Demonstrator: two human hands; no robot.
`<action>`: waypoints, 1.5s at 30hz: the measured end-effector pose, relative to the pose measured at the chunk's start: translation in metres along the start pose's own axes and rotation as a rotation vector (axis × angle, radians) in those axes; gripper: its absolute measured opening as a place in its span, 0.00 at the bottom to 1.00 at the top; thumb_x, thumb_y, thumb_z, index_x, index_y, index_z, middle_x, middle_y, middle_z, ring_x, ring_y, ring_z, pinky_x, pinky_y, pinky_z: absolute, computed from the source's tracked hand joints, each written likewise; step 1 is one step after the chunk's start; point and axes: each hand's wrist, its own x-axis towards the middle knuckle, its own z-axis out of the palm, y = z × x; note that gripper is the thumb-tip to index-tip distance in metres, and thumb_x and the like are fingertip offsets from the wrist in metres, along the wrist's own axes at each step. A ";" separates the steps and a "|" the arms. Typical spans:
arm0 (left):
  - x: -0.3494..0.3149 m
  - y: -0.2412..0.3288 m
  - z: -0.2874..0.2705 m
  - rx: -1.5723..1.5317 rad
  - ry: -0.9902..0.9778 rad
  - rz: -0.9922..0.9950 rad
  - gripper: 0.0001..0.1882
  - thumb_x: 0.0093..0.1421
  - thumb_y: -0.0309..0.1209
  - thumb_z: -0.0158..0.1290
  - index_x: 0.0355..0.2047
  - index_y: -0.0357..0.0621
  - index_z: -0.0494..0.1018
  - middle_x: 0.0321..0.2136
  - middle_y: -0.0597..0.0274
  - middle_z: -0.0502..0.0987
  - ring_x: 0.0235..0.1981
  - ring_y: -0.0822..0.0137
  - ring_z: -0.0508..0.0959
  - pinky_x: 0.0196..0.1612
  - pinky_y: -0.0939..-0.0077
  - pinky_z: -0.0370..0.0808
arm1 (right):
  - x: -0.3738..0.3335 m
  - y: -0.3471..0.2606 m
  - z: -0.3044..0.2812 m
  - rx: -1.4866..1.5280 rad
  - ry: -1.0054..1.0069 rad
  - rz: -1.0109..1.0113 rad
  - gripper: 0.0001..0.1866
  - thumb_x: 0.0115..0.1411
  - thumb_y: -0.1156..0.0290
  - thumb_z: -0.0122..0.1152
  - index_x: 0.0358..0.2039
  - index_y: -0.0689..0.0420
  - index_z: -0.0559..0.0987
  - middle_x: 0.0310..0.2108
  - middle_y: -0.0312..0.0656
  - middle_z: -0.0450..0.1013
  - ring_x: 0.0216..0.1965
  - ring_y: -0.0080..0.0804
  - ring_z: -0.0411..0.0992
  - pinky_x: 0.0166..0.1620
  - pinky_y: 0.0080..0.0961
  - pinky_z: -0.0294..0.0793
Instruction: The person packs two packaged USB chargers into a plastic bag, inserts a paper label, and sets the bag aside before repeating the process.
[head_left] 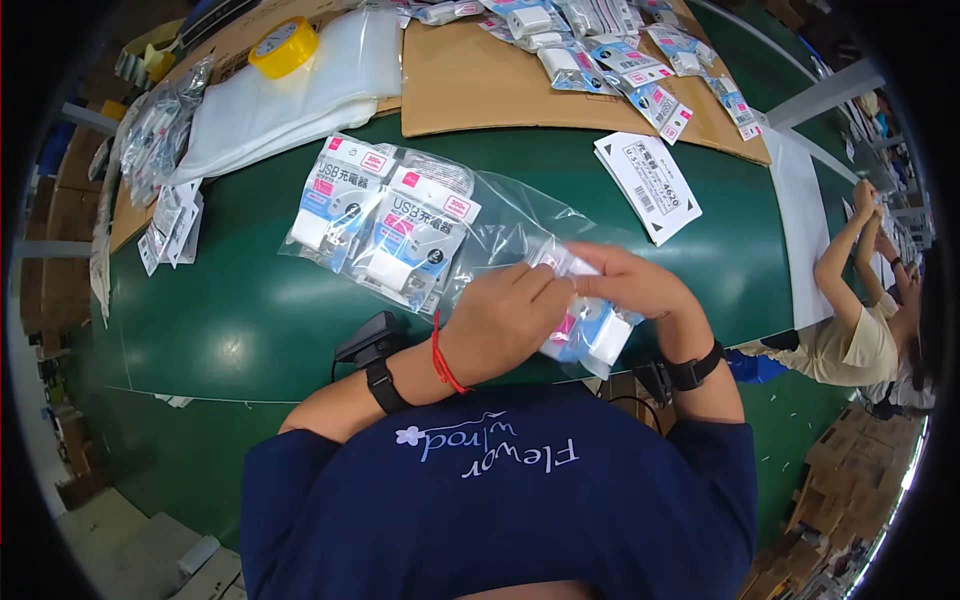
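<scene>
A clear plastic bag lies on the green table, with flat packs of white plug chargers inside its left part. Its loose end reaches toward my hands. My left hand is closed, knuckles up, pinching at the bag's edge; its fingertips are partly hidden. Close beside it, my right hand has thumb and fingers closed on a charger pack, which hangs tilted below the fingers near the table's front edge. Whether that pack is inside the bag's film I cannot tell.
White printed labels lie right of the bag. Cardboard at the back carries more charger packs. Left of it are empty clear bags, yellow tape and a bundle of bagged items. Another person works at right.
</scene>
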 end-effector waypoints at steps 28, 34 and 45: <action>-0.014 0.005 -0.002 -0.112 -0.018 0.165 0.14 0.48 0.26 0.50 0.37 0.37 0.71 0.29 0.62 0.70 0.30 0.67 0.72 0.33 0.76 0.71 | 0.069 0.009 0.063 0.355 0.437 -0.072 0.14 0.63 0.66 0.55 0.45 0.62 0.76 0.26 0.32 0.72 0.24 0.15 0.66 0.28 0.14 0.65; -0.011 0.011 0.004 -0.105 -0.014 0.184 0.13 0.48 0.27 0.50 0.36 0.36 0.71 0.30 0.62 0.70 0.31 0.66 0.73 0.33 0.77 0.71 | 0.110 -0.013 0.108 0.545 0.582 -0.179 0.10 0.62 0.67 0.57 0.37 0.60 0.77 0.22 0.30 0.71 0.20 0.14 0.64 0.23 0.13 0.61; -0.010 0.004 0.011 -0.159 0.066 0.271 0.10 0.48 0.28 0.52 0.31 0.39 0.70 0.28 0.62 0.70 0.32 0.65 0.73 0.34 0.74 0.72 | 0.114 0.005 0.077 0.218 0.484 -0.267 0.12 0.62 0.64 0.57 0.26 0.59 0.75 0.19 0.30 0.69 0.20 0.14 0.64 0.24 0.11 0.59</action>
